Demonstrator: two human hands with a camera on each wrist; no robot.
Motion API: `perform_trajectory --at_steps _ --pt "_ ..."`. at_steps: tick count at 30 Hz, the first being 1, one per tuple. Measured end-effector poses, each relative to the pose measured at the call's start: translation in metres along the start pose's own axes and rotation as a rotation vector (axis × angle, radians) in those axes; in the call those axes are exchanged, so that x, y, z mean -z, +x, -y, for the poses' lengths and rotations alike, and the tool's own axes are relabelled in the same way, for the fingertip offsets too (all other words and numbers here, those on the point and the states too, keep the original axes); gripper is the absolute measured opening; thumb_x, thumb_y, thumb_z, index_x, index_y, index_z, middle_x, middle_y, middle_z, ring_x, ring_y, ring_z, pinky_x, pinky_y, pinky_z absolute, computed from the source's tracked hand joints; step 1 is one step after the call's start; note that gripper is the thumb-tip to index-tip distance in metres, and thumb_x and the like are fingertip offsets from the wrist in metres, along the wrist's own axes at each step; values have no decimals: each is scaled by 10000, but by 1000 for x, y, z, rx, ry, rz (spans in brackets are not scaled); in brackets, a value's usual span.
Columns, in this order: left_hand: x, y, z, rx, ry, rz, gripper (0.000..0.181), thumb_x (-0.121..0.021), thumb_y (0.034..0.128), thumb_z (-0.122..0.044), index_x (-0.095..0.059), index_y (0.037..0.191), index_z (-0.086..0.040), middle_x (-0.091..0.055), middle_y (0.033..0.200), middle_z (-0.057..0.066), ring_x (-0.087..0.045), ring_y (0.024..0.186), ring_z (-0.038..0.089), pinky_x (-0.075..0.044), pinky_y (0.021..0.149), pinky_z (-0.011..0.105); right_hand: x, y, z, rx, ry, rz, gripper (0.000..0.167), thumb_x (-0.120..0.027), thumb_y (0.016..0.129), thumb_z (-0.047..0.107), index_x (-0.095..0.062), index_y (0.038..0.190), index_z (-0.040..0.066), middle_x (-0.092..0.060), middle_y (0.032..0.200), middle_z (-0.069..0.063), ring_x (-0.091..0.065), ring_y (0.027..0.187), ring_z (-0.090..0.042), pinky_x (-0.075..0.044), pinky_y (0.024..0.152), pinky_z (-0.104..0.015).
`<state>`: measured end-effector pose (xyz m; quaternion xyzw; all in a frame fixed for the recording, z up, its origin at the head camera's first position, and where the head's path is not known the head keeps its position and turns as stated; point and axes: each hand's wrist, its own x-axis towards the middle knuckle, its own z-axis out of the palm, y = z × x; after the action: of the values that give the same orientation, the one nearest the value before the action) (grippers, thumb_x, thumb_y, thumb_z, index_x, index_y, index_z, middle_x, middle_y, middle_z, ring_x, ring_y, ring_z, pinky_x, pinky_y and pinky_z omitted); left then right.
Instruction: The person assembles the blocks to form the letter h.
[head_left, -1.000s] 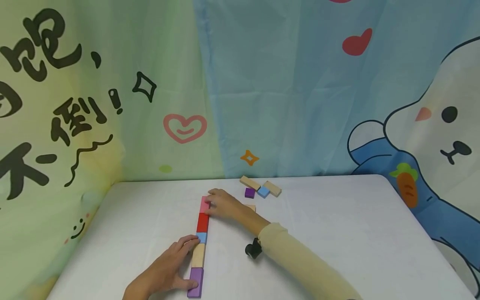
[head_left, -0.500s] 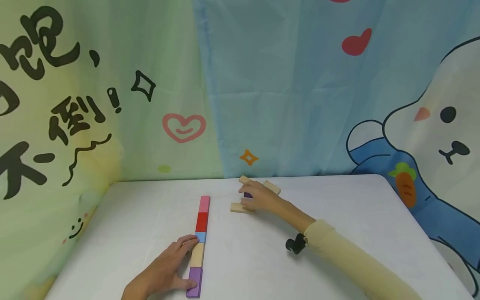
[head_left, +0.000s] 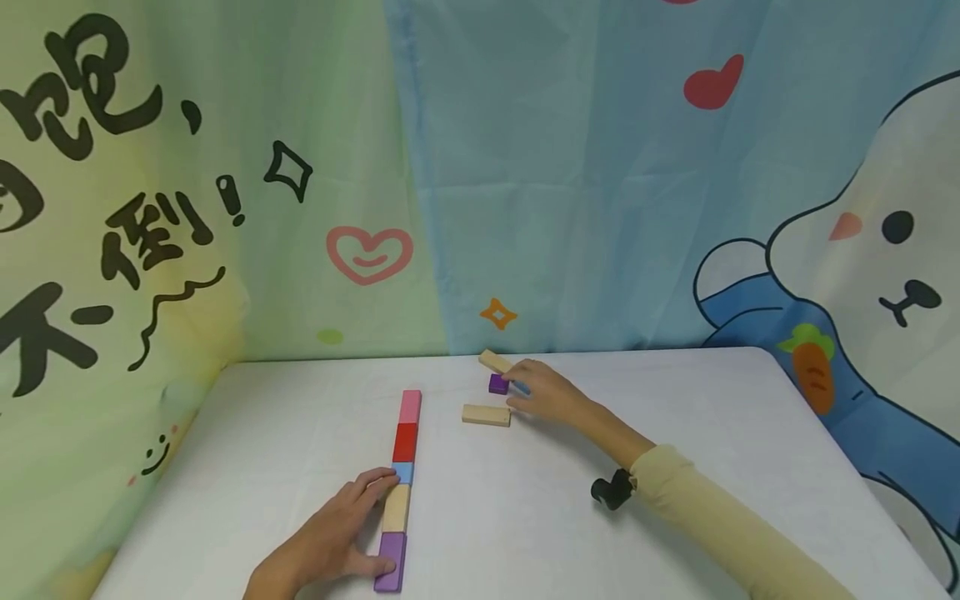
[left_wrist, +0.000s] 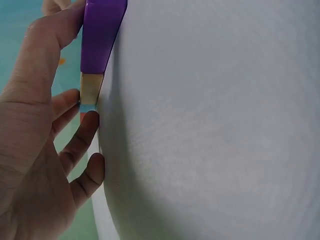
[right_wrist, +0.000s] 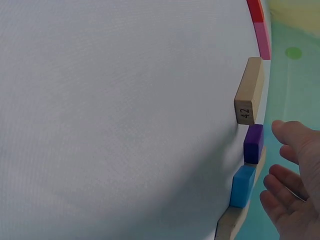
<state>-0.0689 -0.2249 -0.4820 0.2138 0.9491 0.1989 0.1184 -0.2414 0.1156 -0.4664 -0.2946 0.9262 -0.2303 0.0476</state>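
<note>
A straight row of blocks lies end to end: a purple block [head_left: 390, 562] nearest, then plain wood [head_left: 396, 508], light blue [head_left: 402, 472], red [head_left: 405, 442] and pink [head_left: 410, 407]. My left hand [head_left: 326, 533] rests along its left side, thumb on the purple block, fingertips at the light blue one. At the back, my right hand [head_left: 551, 393] hovers over a loose blue block [right_wrist: 242, 186], mostly covering it in the head view. Its fingers are apart and grip nothing in the right wrist view. A small dark purple block [head_left: 498, 384] sits just left of those fingers.
A loose wooden block [head_left: 486, 415] with a printed number lies in front of the purple one. Another wooden block [head_left: 494, 361] is at the back edge, and one more [right_wrist: 229, 222] shows beyond the blue block. White cloth covers the table [head_left: 637, 400]; a printed curtain hangs behind.
My right hand has left the pink block at the row's far end and moved right to the loose blocks, shifting slightly further right since half a second ago. The left hand stays put.
</note>
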Motion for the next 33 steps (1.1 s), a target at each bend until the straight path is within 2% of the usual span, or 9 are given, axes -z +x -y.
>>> perform_trajectory --at_steps 6,12,18,27,33 --pt "0 1 1 -25 13 -20 967 -690 713 -704 -359 1460 -185 -355 1493 -31 -465 1222 162 -498 1012 462 -2 0 -2 -4 -33 -24 438 -677 903 221 -592 1292 39 -577 1297 -148 -531 1231 -310 -463 1047 -464" --pt "-1 2 1 -24 -6 -5 980 -675 706 -728 -355 1461 -192 -350 1496 -33 -460 1221 163 -492 1018 469 -8 -4 -5 -87 -63 -125 490 -702 874 216 -567 1310 38 -571 1294 -151 -524 1207 -331 -480 1009 -474" --pt "-2 1 1 -12 -8 1 972 -697 702 -706 -355 1458 -200 -346 1499 -34 -457 1234 169 -488 1021 477 -10 -7 -18 -128 -74 -215 504 -719 850 202 -567 1300 33 -577 1264 -160 -527 1166 -351 -479 966 -486" --pt "-1 1 -1 -9 -11 -4 968 -715 700 -685 -363 1455 -190 -361 1489 -18 -465 1227 178 -495 1011 484 -6 -14 -39 -219 -62 -215 568 -712 843 225 -527 1340 20 -556 1261 -201 -504 1185 -382 -442 982 -530" --pt "0 1 -1 -15 -1 -7 969 -704 705 -693 -356 1457 -191 -355 1490 -24 -464 1233 178 -495 1013 478 -4 -17 -45 -232 -77 -196 581 -714 837 246 -530 1336 12 -564 1240 -201 -517 1150 -372 -452 954 -519"
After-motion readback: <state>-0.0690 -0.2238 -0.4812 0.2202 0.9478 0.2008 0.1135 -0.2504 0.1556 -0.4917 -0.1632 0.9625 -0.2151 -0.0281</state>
